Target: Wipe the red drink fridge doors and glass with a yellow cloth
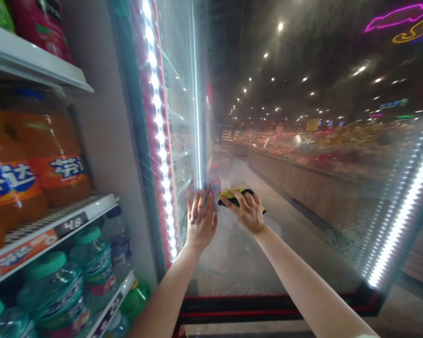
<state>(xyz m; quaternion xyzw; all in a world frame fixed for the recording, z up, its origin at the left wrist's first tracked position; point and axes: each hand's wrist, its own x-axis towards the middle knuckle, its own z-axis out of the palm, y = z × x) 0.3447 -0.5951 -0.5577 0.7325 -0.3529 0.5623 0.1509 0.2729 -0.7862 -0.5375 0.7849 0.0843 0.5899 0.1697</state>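
A glass cooler door (268,263) with a dark, red-lined frame stands swung open in front of me. My left hand (200,220) lies against the glass with its fingers stretched upward. Just to its right, my right hand (248,213) grips a yellow and black cleaning cloth (229,195) pressed to the pane. Part of the cloth is hidden under the fingers. Between my hands, a small pink and white patch (215,180) shows at the glass; whether it is a sticker or a reflection I cannot tell.
Left of me, cooler shelves hold orange soda bottles (61,155) and green-capped bottles (54,291), with a price rail (56,234) along one edge. Bright LED strips (162,141) run up the cooler frame. Beyond the glass lie a store aisle and a long wooden display counter (289,173).
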